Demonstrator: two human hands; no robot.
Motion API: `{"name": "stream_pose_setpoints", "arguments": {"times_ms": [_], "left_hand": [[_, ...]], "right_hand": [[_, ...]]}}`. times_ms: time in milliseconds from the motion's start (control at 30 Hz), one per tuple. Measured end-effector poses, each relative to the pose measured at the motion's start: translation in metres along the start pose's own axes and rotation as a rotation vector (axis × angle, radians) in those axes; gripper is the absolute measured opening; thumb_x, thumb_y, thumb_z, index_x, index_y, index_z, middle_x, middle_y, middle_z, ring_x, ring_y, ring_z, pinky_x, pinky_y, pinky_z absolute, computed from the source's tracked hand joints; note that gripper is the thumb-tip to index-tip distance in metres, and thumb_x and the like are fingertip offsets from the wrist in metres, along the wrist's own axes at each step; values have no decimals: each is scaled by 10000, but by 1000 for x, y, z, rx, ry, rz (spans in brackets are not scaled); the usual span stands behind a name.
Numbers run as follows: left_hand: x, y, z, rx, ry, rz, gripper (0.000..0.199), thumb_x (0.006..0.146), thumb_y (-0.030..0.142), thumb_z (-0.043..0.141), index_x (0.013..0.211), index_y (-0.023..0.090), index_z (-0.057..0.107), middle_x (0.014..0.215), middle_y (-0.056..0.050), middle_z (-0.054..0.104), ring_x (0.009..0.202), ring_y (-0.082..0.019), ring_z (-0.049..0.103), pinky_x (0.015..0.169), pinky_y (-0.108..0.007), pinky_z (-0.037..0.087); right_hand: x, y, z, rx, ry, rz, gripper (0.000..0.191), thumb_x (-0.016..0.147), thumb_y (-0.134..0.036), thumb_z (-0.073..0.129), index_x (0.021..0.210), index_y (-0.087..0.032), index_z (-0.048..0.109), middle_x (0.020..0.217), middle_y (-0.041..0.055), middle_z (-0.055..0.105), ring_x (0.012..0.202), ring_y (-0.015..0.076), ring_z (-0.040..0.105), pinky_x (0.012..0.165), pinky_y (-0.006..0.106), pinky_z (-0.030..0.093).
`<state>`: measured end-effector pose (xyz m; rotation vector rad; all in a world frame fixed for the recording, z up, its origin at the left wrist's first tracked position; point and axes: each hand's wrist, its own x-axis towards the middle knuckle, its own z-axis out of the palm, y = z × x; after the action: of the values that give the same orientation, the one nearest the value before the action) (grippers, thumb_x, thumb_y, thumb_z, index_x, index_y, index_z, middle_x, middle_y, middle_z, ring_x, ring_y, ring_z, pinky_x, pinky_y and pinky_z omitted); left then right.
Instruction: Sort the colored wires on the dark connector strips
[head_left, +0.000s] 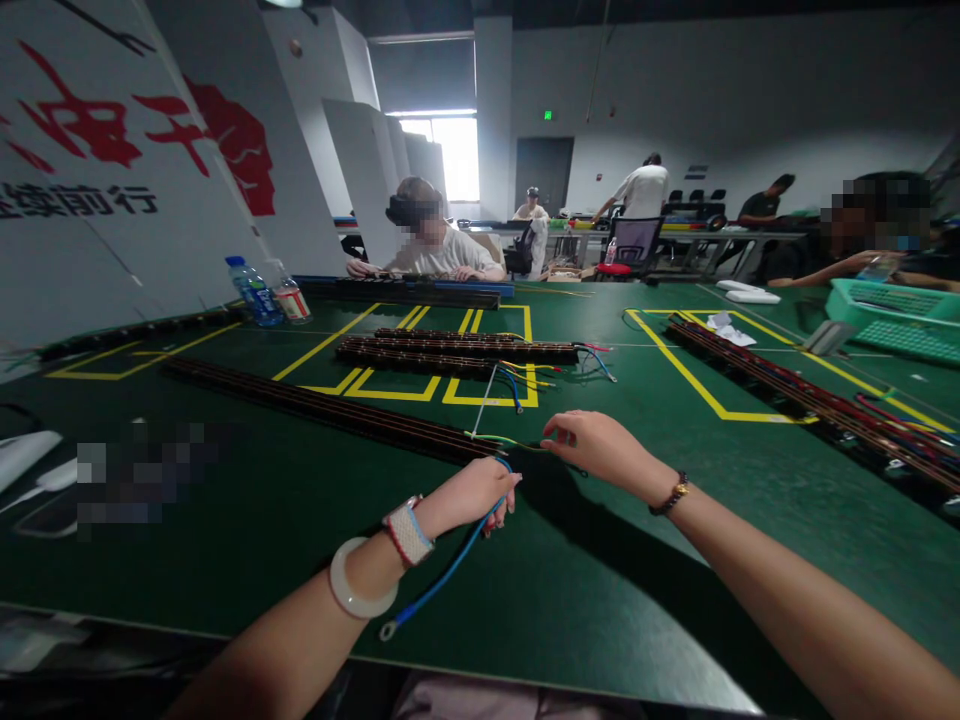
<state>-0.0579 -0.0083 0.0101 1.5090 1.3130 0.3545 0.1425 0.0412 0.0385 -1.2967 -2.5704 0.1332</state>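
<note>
My left hand (480, 490) is closed around a blue wire (442, 580) that hangs back toward me and ends in a metal ring lug. It sits at the near end of a long dark terminal strip (330, 410) lying across the green table (600, 580). My right hand (592, 445) hovers just right of that end, fingers pinched near thin yellow and green wires (502, 438); whether it grips one I cannot tell. A white bangle and woven band circle my left wrist, a bead bracelet my right.
More terminal strips (457, 350) with coloured wire tails lie in the yellow-marked boxes, another bundle (817, 400) at right. Two water bottles (266, 292) stand at left. A person (435, 245) sits across the table; another person's arm (862, 262) and teal baskets (892, 315) are at far right.
</note>
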Motion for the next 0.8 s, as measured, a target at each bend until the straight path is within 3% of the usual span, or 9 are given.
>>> {"name": "stream_pose_setpoints", "arguments": {"times_ms": [100, 200, 300, 367, 467, 567, 700, 800], "left_hand": [[-1, 4, 1, 146, 74, -25, 394, 898, 330, 385, 568, 150, 506, 400, 25, 472, 332, -94, 430, 409, -210, 359], [1, 2, 2, 159, 72, -11, 400, 900, 364, 381, 592, 155, 528, 418, 14, 507, 362, -112, 494, 427, -212, 379], [0, 0, 0, 199, 127, 91, 445, 878, 469, 419, 583, 159, 542, 450, 0, 545, 384, -120, 524, 437, -216, 370], [-3, 2, -1, 275, 159, 230, 468, 859, 502, 460, 552, 157, 541, 459, -2, 552, 396, -103, 505, 456, -212, 351], [-13, 8, -1, 389, 48, 511, 446, 850, 455, 524, 527, 149, 551, 471, 7, 553, 437, -74, 466, 494, -202, 325], [-19, 9, 2, 380, -108, 632, 409, 853, 423, 545, 557, 143, 586, 484, 13, 562, 445, -61, 453, 504, -192, 327], [-17, 4, 7, 215, -234, 563, 411, 841, 469, 549, 600, 141, 607, 489, 1, 580, 449, -73, 509, 500, -182, 373], [-11, 1, 10, 21, -320, 398, 487, 827, 558, 517, 603, 134, 603, 477, -9, 572, 422, -90, 530, 453, -187, 391]], "right_hand": [[2, 1, 6, -9, -56, 4, 227, 860, -381, 564, 952, -212, 684, 795, 31, 676, 689, 154, 592, 586, 247, 372], [3, 3, 7, 52, -77, 15, 222, 862, -372, 560, 960, -214, 682, 813, 30, 678, 705, 156, 599, 600, 247, 401], [2, 0, 7, 134, -25, 18, 268, 866, -390, 554, 1015, -199, 668, 905, 53, 674, 798, 167, 609, 694, 264, 449], [0, -6, 9, 148, 7, 8, 332, 866, -413, 551, 1080, -179, 648, 1001, 83, 658, 896, 189, 603, 785, 292, 458], [-5, -17, 19, 130, -1, 4, 439, 879, -443, 516, 1195, -149, 593, 1120, 127, 619, 1011, 223, 576, 876, 333, 438], [-11, -28, 33, 88, -38, 23, 596, 850, -485, 535, 1312, -111, 496, 1211, 164, 573, 1090, 262, 539, 929, 367, 406], [-15, -35, 41, 7, -55, 67, 693, 801, -469, 584, 1345, -63, 450, 1220, 195, 560, 1130, 301, 501, 959, 402, 367], [-11, -31, 35, 2, -102, 90, 551, 774, -460, 608, 1193, -101, 593, 1080, 160, 632, 1005, 280, 565, 864, 368, 411]]}}
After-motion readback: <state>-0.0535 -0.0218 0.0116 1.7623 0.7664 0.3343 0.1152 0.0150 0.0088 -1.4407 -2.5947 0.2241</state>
